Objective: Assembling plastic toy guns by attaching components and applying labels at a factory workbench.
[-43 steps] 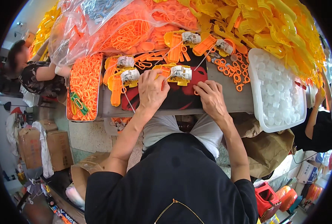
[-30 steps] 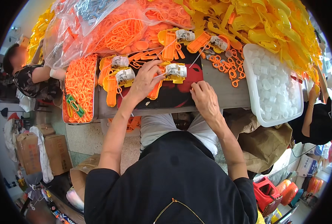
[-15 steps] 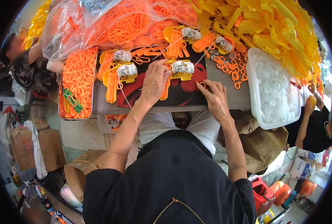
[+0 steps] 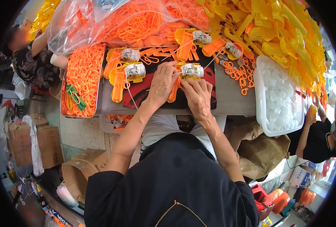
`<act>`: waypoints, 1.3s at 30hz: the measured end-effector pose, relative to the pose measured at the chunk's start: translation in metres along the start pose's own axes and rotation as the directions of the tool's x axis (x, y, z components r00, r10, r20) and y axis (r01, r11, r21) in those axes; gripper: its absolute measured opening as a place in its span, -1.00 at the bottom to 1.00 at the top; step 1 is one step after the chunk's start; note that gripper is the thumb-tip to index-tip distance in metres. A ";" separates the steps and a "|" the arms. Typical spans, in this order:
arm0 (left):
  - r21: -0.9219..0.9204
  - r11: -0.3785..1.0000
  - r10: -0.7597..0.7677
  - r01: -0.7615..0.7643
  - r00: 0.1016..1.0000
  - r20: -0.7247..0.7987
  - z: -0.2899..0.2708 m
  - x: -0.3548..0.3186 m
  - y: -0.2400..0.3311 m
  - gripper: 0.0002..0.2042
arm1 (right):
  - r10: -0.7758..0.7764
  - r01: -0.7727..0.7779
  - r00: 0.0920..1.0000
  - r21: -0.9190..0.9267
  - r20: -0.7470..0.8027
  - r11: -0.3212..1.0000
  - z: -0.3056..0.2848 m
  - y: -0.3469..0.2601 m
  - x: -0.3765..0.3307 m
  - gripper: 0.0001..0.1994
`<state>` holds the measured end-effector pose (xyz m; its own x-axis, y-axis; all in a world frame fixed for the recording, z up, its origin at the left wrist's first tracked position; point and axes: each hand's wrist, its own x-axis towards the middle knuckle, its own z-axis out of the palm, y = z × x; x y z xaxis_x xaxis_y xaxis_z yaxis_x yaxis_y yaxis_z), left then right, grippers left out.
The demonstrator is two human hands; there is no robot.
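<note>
A half-assembled toy gun (image 4: 191, 70) lies in front of me, with an orange grip, a yellow casing and a white cylinder. My left hand (image 4: 161, 85) is closed around its left side, near the top of the grip. At the lower edge of the yellow casing, the fingertips of my right hand (image 4: 198, 99) are pinched together; anything small between them is hidden. Two similar toy guns (image 4: 134, 70) lie to the left, each with a white cylinder. Beyond my hands are two more orange toy guns (image 4: 184, 44). A dark red-and-black mat (image 4: 147, 81) lies under the work.
At left stands a tray of small orange rings (image 4: 84, 72) with a green part on top. A white tub (image 4: 259, 98) of translucent caps is at right. Orange rings (image 4: 242, 77) lie loose beside it. Bagged orange parts (image 4: 137, 22) and heaped yellow shells (image 4: 289, 26) fill the back.
My right hand has moved left from the mat's right side to the toy gun's casing, fingers still pinched. My left hand stays at the toy gun. The whole view has shifted slightly.
</note>
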<state>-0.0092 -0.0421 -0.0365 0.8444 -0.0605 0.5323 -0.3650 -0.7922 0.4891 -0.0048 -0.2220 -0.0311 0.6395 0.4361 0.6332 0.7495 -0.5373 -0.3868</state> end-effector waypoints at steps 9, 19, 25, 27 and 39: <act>-0.070 0.997 -0.041 0.041 0.999 0.008 -0.005 0.006 0.000 -0.80 | 0.019 -0.015 0.999 -0.105 0.033 0.994 0.002 -0.003 -0.002 -0.66; -0.306 0.941 -0.133 0.142 0.990 0.050 0.001 0.009 -0.012 -0.72 | -0.286 0.333 0.908 -0.111 0.307 0.937 -0.018 0.022 0.011 -0.56; -0.263 0.949 -0.166 0.171 0.985 0.041 0.004 0.012 -0.014 -0.75 | -0.118 0.197 0.958 -0.298 0.260 0.934 0.004 -0.010 -0.006 -0.56; -0.234 0.950 -0.206 0.207 0.978 0.030 0.004 0.015 -0.010 -0.75 | 0.047 0.040 0.978 -0.400 0.205 0.916 0.025 -0.041 -0.020 -0.57; -0.008 0.999 -0.050 0.051 0.991 0.124 -0.025 0.014 -0.007 -0.83 | -0.009 0.030 0.978 -0.101 0.210 0.994 0.002 0.034 0.025 -0.54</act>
<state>-0.0049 -0.0223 -0.0157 0.9038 -0.0960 0.4170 -0.3244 -0.7893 0.5214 0.0369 -0.2278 -0.0298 0.6547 0.5825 0.4817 0.7474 -0.5940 -0.2976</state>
